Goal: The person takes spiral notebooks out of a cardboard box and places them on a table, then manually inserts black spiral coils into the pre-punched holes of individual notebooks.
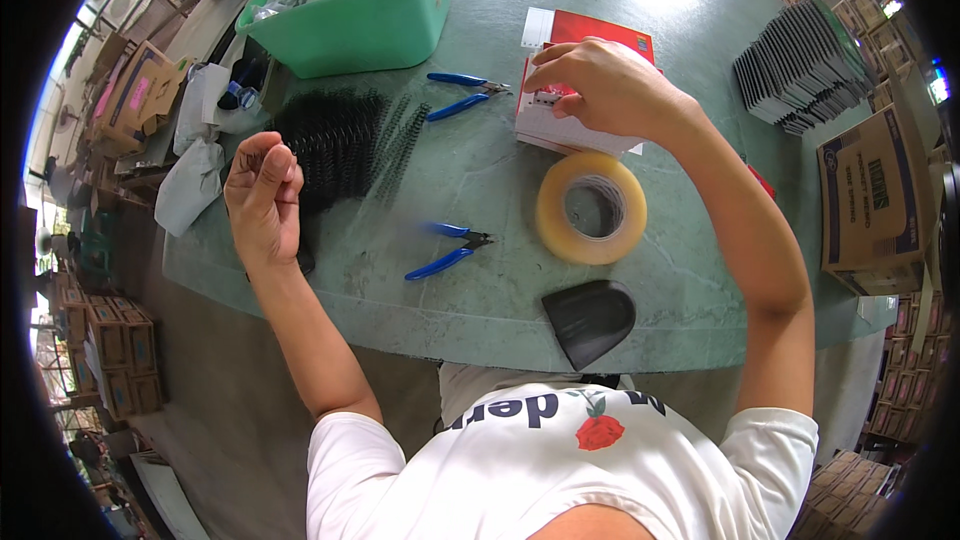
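My left hand [265, 198] is raised at the left side of the table, fingers curled and thumb pressed toward them; anything inside is too small to make out. Beside it lies a dense pile of black spiral binding coils [335, 145], with a few looser coils along its right edge. Over a stack of red and white booklets or cards [590, 28] reaches my right hand [615, 85], its fingers bent but apart, thumb low near the top sheet. The fingertips partly cover the stack, so contact is unclear. Two blue-handled cutting pliers [455, 105] lie between my hands.
A wide roll of clear tape [555, 210] lies below the booklets, and a dark rounded piece [592, 325] near the front edge. A green tub [365, 35] holding plastic bags stands far left. Bound notebooks [800, 65] and a cardboard box [870, 205] stand right.
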`<state>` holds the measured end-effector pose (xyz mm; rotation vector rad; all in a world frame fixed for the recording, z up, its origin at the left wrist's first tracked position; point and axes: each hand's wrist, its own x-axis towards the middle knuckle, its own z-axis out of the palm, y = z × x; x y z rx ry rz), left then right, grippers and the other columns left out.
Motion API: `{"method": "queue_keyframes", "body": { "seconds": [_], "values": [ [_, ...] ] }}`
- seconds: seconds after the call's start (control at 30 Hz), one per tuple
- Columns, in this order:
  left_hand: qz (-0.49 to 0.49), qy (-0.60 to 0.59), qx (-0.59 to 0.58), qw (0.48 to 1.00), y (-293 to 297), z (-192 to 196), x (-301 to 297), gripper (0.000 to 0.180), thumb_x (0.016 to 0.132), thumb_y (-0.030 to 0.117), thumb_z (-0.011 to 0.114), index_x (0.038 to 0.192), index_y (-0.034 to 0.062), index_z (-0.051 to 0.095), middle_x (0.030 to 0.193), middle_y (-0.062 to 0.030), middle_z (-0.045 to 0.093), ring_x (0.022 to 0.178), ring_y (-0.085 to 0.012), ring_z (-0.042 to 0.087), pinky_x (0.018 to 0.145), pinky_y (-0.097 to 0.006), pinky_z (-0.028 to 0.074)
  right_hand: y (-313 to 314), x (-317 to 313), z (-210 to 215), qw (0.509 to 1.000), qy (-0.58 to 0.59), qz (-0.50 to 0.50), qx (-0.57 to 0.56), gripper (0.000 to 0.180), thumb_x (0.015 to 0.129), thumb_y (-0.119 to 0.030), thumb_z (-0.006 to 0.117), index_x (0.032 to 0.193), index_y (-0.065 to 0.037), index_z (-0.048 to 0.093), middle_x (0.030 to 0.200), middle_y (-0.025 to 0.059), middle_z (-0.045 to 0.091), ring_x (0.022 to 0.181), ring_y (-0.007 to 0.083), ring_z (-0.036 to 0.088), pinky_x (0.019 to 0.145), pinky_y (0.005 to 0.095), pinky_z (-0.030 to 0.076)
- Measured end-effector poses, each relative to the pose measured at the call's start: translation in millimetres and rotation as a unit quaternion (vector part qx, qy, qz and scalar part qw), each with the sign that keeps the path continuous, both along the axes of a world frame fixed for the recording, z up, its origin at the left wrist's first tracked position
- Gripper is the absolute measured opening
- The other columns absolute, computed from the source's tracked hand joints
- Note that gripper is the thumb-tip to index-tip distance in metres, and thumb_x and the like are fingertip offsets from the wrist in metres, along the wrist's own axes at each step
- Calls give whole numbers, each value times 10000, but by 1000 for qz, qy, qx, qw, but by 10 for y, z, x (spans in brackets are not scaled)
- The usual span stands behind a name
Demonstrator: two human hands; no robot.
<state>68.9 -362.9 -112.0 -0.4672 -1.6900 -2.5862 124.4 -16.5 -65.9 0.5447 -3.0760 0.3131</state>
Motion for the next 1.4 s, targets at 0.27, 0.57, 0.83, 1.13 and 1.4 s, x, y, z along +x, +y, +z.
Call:
{"method": "queue_keyframes", "body": {
  "seconds": [0.27,0.57,0.83,1.13,1.4],
  "values": [
    [-99,-9,-2,995,249,-94,28,300,793,129,736,1035,-5,619,781,-8,554,681,-78,468,557,-194,363,14,-33,105,999,-40,3,-25,370,704,-50,713,1068,-105,678,1203,119,600,1039,265,605,912,373,483],
    [-118,11,-34,992,404,-47,90,238,815,110,703,998,-13,614,817,-54,595,769,-123,561,650,-222,441,50,-65,52,999,-21,42,-23,296,721,4,672,1011,-57,672,1110,105,635,982,255,622,864,353,509],
    [-228,-10,-143,963,1010,-15,288,173,849,80,644,971,-29,587,836,-89,629,771,-157,624,713,-276,505,17,-85,84,998,-36,40,-14,308,683,-20,637,988,-63,638,1055,95,635,917,254,625,813,339,522],
    [-128,219,-374,892,1576,-202,430,338,860,75,607,1192,48,553,885,-121,636,773,-150,633,695,-256,489,110,-46,52,995,56,14,-79,305,687,-25,644,988,-59,609,1035,117,619,919,263,628,820,364,524],
    [-127,186,-421,879,1449,-102,610,307,872,69,587,1174,46,542,813,-132,647,759,-187,651,672,-299,495,156,597,229,904,371,-95,-190,197,786,0,573,973,-51,614,817,111,643,734,273,641,665,351,520]
  ]
}}
